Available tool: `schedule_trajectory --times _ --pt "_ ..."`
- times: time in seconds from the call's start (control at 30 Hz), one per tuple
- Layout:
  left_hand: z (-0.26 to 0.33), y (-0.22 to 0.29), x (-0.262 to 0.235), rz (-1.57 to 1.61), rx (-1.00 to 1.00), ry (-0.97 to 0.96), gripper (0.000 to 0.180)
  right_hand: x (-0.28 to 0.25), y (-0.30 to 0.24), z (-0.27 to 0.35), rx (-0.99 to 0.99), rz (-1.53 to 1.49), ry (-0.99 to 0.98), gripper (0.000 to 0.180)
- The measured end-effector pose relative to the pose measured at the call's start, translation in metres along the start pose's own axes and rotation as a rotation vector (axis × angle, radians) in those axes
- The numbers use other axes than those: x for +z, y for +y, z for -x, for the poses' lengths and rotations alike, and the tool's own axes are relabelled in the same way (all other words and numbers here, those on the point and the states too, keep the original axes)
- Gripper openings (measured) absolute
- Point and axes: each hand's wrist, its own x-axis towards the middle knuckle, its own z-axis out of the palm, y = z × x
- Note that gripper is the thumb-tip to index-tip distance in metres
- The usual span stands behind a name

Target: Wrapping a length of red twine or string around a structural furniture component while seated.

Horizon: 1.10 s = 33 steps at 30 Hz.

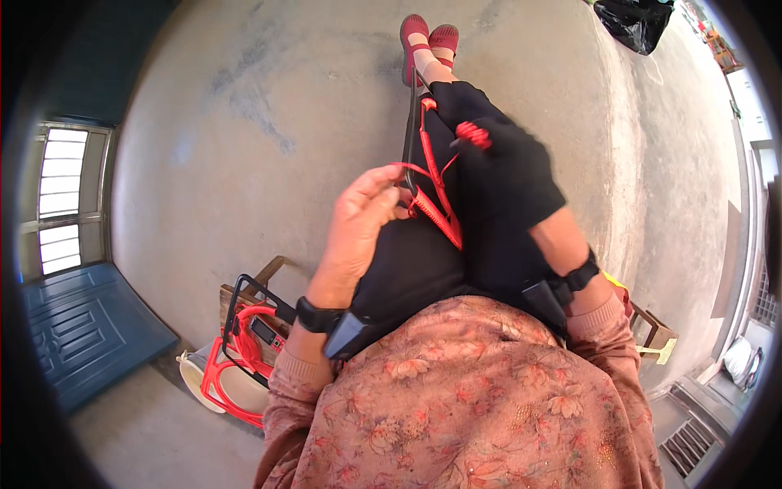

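A thin black bent rod [410,134], partly wrapped in red strip [438,217], lies along my lap between my thighs. My left hand [363,213] is bare, its thumb and fingers pinching the rod where the red wrapping starts. A loop of red strip passes by these fingertips. My right hand [507,173], in a black glove and somewhat blurred, holds a small bundle of red cord [473,136] above my right thigh. A thin red line runs from near the bundle toward the wrapped part. The glove hides the fingers' exact hold.
On my left, a wooden stool [265,279] bears another black frame [236,293], red cord [248,338] and a small phone [265,331]. Red looped pieces [213,383] hang by a pale bucket [195,371]. A black bag [635,23] lies at the far right.
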Motion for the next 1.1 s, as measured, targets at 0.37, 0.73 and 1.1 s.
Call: schedule_trajectory --times 0.37,0.73,1.1 --pt "-0.004 -0.023 -0.024 0.219 -0.262 0.072 0.022 0.015 0.015 0.021 0.403 -0.84 -0.291 0.045" --pt "0.095 0.123 -0.047 0.424 0.305 -0.679 0.016 0.011 -0.059 -0.007 -0.56 -0.079 0.052 0.046" --pt "0.053 0.056 -0.043 -0.265 0.031 0.266 0.012 -0.051 -0.033 0.053 0.335 -1.216 -0.673 0.013"
